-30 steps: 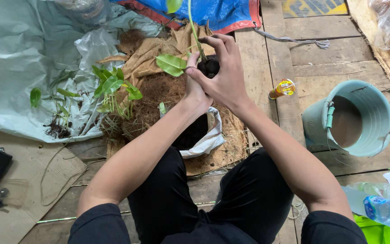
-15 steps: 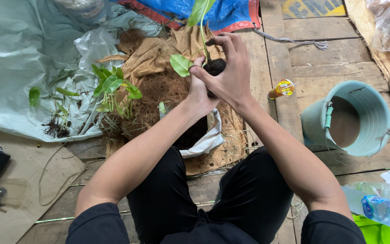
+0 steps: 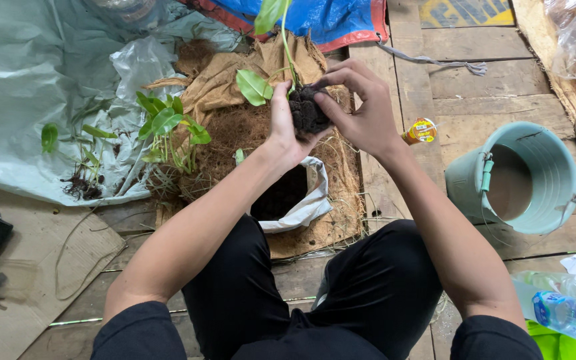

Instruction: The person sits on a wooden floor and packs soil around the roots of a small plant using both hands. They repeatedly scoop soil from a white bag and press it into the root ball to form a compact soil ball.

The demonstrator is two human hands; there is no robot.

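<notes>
Both hands are raised over the brown coir matting on the wooden plank floor. The left hand and the right hand together form the grip, fingers closed around a dark, lumpy ball of soil and roots belonging to a small green-leaved seedling.

Root ball sits between the two palms, cupped from the left and pinched from above and right. Stem and leaves rise clear of the grip, away from the person.

Judgement: pressure should stay even and light, the ball turned rather than squeezed, stem kept free.

Directly below the grip lies a white bag of dark soil. A pale green plastic bucket stands well right of the grip; loose seedlings lie left.
</notes>
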